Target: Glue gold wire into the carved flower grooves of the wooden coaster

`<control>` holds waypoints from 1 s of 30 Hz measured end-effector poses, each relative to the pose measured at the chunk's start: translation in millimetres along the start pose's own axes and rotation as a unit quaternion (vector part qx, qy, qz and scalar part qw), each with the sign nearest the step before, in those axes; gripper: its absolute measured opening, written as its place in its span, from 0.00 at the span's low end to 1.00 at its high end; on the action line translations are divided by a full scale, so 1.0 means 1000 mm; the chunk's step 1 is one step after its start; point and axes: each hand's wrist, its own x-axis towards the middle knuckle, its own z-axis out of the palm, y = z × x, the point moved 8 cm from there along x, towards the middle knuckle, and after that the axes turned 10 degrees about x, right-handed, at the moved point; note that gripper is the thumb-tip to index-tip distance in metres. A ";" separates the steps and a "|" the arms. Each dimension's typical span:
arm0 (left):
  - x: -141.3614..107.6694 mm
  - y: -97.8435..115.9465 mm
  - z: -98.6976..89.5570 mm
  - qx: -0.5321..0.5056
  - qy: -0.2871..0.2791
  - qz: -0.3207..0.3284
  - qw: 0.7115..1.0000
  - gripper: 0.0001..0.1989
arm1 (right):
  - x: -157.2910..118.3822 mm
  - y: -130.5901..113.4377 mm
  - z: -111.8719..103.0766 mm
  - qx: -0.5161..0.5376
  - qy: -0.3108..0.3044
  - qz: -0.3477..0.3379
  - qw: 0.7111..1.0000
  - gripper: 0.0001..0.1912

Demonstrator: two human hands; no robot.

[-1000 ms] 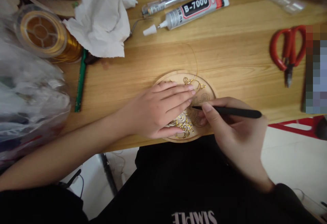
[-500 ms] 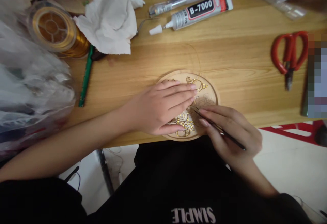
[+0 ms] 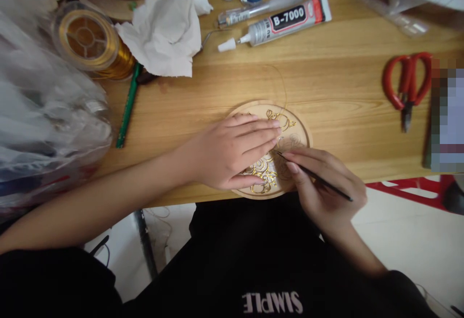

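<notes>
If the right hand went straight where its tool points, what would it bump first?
Probably the left hand, whose fingers lie over the round board just past the tip of the tool. Depth is unclear; the tip might touch the board first.

We turned our right hand (image 3: 322, 207), so the black tool (image 3: 328, 184) now dips toward the lower right. Our view shifted; the gold spool (image 3: 92, 40) sits farther from the left edge.

Wooden table (image 3: 340, 91): B-7000 tube (image 3: 290, 21), red-handled cutters (image 3: 408, 81), green rod (image 3: 128, 110); round board (image 3: 301, 123) at edge.
</notes>
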 end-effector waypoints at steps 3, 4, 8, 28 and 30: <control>0.000 0.000 0.000 0.000 0.003 0.001 1.000 0.27 | 0.000 0.000 0.000 0.001 0.007 0.005 1.000 0.15; 0.000 0.000 -0.001 0.005 0.010 0.002 1.000 0.27 | 0.000 0.000 0.000 0.004 0.011 0.007 1.000 0.16; 0.000 0.001 -0.001 0.020 0.018 0.008 1.000 0.27 | 0.000 0.000 0.000 0.010 0.026 0.017 0.999 0.15; 0.004 0.005 -0.006 0.040 -0.006 0.032 0.999 0.24 | 0.002 -0.002 0.001 0.006 0.042 0.039 0.998 0.11; 0.003 0.005 -0.004 0.049 -0.006 0.030 0.998 0.24 | 0.001 -0.001 0.001 0.012 0.043 0.036 0.998 0.12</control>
